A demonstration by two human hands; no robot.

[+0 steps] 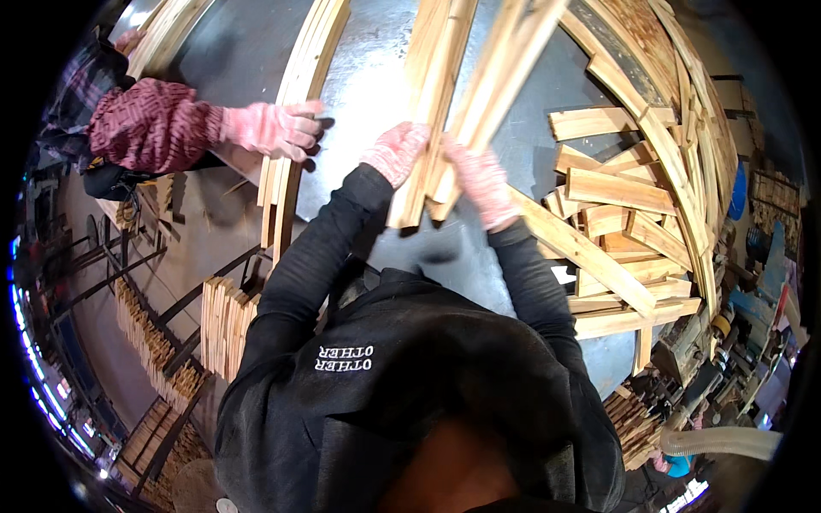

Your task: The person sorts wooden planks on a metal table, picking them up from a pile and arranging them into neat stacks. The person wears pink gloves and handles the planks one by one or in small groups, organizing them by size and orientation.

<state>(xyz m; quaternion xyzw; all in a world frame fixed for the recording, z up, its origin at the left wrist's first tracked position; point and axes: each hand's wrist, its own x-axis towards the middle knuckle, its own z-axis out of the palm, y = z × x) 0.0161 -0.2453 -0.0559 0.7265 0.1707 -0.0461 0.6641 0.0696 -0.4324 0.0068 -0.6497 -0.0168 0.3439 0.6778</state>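
Both of my hands wear pink-and-white knit gloves. Wooden strips (440,94), pale and long, lie side by side before me, and my left hand (398,154) is closed on their left edge near the close end. My right hand (481,184) is closed round the lower part of other wooden strips (506,77), which slant up to the right and look blurred at the far end. Near my hands, the two groups meet at a narrow angle. The fingertips of both hands are partly hidden by the wood.
A metal table (368,85) carries the strips. At left, a co-worker's gloved hand (274,128) rests across another strip bundle (299,77). Short wood pieces (620,190) lie piled at right, inside long curved strips (663,145). Stacked strips (227,325) stand below left.
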